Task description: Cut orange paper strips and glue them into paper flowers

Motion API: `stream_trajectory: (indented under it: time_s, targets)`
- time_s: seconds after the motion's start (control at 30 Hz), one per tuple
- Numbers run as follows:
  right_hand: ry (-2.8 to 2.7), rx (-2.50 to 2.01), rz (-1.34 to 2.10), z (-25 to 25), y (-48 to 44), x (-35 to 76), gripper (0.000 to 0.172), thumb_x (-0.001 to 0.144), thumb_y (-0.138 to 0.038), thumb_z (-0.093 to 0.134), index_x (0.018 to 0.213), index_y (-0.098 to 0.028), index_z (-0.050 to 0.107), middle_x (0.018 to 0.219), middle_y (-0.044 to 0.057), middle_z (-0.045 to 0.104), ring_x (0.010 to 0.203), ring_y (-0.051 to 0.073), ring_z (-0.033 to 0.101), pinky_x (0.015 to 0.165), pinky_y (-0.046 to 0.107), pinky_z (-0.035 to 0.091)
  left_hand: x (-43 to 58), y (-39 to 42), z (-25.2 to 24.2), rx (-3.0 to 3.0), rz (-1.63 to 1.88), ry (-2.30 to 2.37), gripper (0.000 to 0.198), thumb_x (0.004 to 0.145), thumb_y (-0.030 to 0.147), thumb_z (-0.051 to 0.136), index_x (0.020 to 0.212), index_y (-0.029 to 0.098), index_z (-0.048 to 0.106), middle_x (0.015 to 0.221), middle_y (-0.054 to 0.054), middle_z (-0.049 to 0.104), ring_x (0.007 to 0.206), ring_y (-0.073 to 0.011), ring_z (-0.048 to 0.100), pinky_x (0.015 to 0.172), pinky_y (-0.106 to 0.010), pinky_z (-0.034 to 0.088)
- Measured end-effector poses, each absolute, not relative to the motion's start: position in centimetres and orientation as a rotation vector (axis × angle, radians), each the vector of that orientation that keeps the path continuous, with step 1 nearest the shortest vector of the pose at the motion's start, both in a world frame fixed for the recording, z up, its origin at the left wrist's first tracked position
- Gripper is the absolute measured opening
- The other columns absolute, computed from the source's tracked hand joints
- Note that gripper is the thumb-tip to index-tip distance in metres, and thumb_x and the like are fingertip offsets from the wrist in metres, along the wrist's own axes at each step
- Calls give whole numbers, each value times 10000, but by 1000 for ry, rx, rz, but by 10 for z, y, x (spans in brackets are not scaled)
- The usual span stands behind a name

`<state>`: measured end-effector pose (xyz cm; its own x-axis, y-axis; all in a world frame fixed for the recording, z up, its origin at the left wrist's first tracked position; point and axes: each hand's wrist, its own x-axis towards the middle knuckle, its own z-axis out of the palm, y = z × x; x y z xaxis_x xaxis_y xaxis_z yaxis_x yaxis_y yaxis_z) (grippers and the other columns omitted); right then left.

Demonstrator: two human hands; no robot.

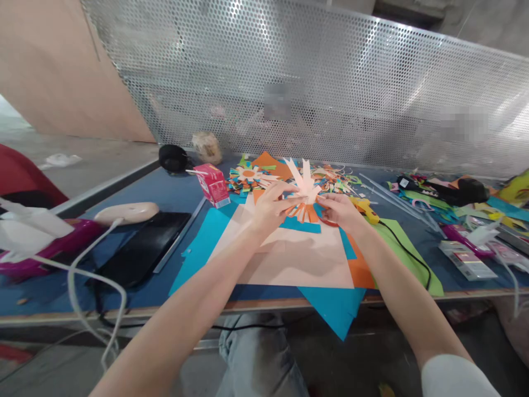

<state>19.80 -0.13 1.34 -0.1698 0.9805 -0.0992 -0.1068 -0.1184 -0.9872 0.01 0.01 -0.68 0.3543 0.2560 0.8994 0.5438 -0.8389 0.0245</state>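
Seemingly mid-assembly, left hand (270, 208) and right hand (341, 212) each held a grip clamped on the peach paper flower (306, 188), which next needed gentle fanning.

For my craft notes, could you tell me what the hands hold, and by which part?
A fringed paper piece, held by both: the left hand grips its left side, the right hand its lower right edge.

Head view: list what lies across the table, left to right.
Magenta plastic device, black flat tablet, red-pink small carton, left hand, fringed peach paper cut-out, right hand, green paper sheet, clear plastic packet.
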Motion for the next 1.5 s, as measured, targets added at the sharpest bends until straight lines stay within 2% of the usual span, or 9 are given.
stream_trajectory:
  time_s: [0.3,0.67,0.9,1.3,1.4,1.5]
  targets:
    - [-1202,-1095,1427,11,1,200,295,481,-330,763,649,-174,579,521,-65,484,402,26,361,382,186,273,2,-2,-3,-2233,-1435,-607,165,823,189,535,875,236,684,923,-44,643,885,-141,567,794,-284,454]
    - [-1230,-1115,1405,4,6,205,280,524,-342,734,695,-183,579,566,-66,517,400,33,438,389,168,347,4,-4,-3,-2184,-1380,-553,151,816,181,545,884,221,674,906,-42,641,892,-141,559,795,-262,443]
    - [-1282,-1129,1332,4,5,205,257,545,-351,730,671,-180,585,578,-62,531,406,25,425,388,159,349,5,-4,-2,-2138,-1341,-538,169,828,170,523,864,227,678,879,-37,641,868,-134,562,773,-251,451]
    - [-1293,-1136,1347,3,9,203,347,483,-360,775,730,-179,612,555,-49,558,436,45,460,408,170,356,2,0,-7,-2182,-1380,-594,206,816,133,524,909,237,675,908,-40,640,895,-144,550,811,-284,449]
    - [-1310,-1181,1313,2,9,202,352,474,-367,778,716,-176,608,528,-55,546,413,43,443,400,172,353,4,1,-9,-2226,-1435,-610,205,809,140,537,901,251,683,908,-40,649,890,-143,557,808,-293,451]
    - [-1217,-1216,1340,7,9,203,339,532,-440,734,700,-177,600,554,-28,578,443,66,481,420,186,377,9,4,-12,-2301,-1683,-736,168,812,188,541,842,235,700,876,-49,661,855,-144,571,782,-299,456]
